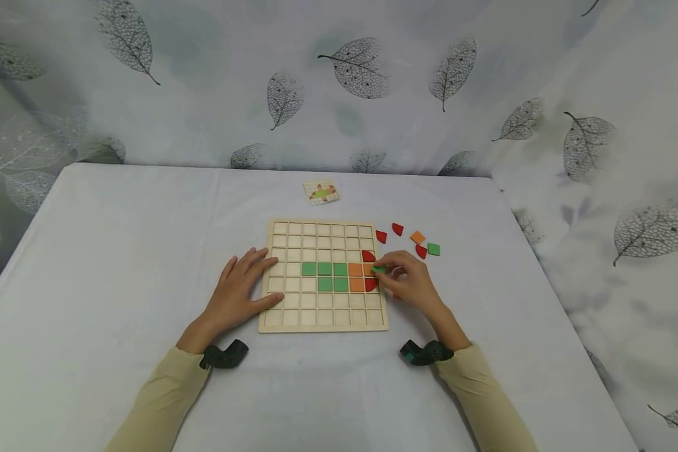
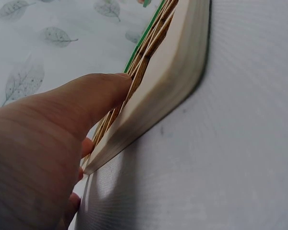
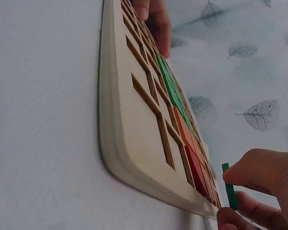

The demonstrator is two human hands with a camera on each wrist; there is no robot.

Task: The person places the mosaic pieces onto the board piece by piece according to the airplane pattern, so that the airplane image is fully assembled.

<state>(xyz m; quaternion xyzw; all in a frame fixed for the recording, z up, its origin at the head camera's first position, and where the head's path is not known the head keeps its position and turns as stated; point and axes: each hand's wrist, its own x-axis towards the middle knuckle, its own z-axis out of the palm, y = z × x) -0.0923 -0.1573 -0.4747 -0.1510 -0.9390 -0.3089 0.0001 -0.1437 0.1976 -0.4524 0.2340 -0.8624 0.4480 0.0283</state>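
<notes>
A wooden grid board (image 1: pixel 323 328) lies flat on the white-covered table. My left hand (image 1: pixel 234 292) rests on its left edge with fingers spread; the left wrist view shows the thumb (image 2: pixel 103 88) on the board's rim. Near the right edge, my right hand (image 1: pixel 412 282) pinches a green square tile (image 3: pixel 229 187) between thumb and fingers, held on edge above the board. Green tiles (image 1: pixel 324 269) fill cells in two middle rows, with orange tiles (image 1: pixel 356 284) to their right. Red quarter-round tiles (image 1: pixel 368 256) sit in cells near the right edge.
Right of the board lie loose red pieces (image 1: pixel 398 229), an orange tile (image 1: pixel 417 237) and a green tile (image 1: pixel 434 249). An orange bit (image 1: pixel 396 295) shows partly under the right hand. Behind the board lies a pattern card (image 1: pixel 321 192). A leaf-print curtain (image 1: pixel 203 113) hangs behind the table.
</notes>
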